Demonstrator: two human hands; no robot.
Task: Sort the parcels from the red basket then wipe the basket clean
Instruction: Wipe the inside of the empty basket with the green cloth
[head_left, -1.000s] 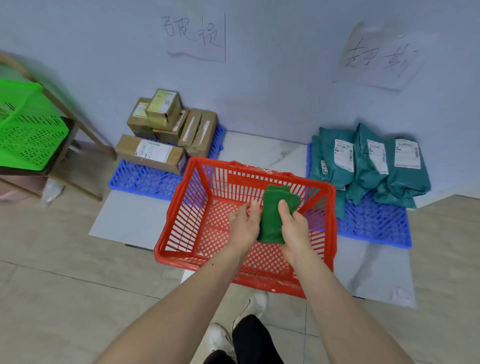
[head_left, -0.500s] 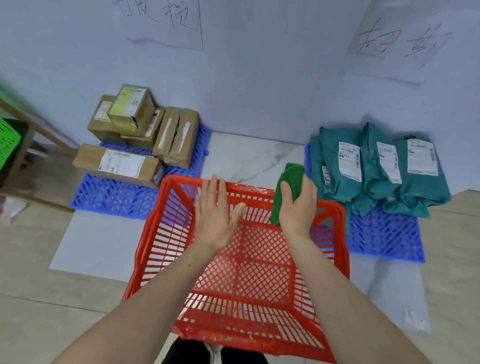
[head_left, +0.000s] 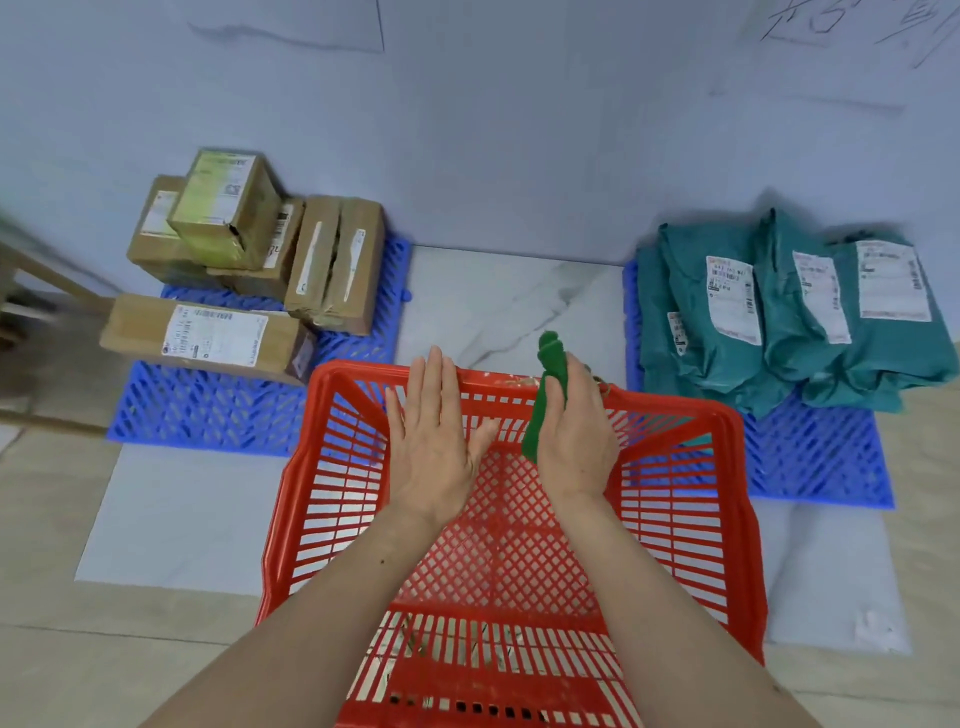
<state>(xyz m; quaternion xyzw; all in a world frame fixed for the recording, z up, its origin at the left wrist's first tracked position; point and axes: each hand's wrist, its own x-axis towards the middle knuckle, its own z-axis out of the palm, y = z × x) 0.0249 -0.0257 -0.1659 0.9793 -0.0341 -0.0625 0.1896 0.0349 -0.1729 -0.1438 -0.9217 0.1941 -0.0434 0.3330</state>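
Presently the red basket (head_left: 691, 525) sits on the floor directly below the camera, no parcels visible inside. Sorting looks complete, judging by what lies around: brown boxes (head_left: 244, 270) stacked on the blue pallet mat (head_left: 208, 410) at left, teal mailer bags (head_left: 779, 312) on the blue mat (head_left: 821, 457) at right. Step in hand: wiping. Left hand (head_left: 434, 441) hovers flat over the far wall, fingers straight, holding nothing. Right hand (head_left: 574, 436) grips the green cloth (head_left: 548, 379) bunched upright near the far rim. To do it well: spread the cloth flat rather than wadded, brace the rim with the left hand, work the walls downward, then the mesh floor, where debris shows near the front edge.
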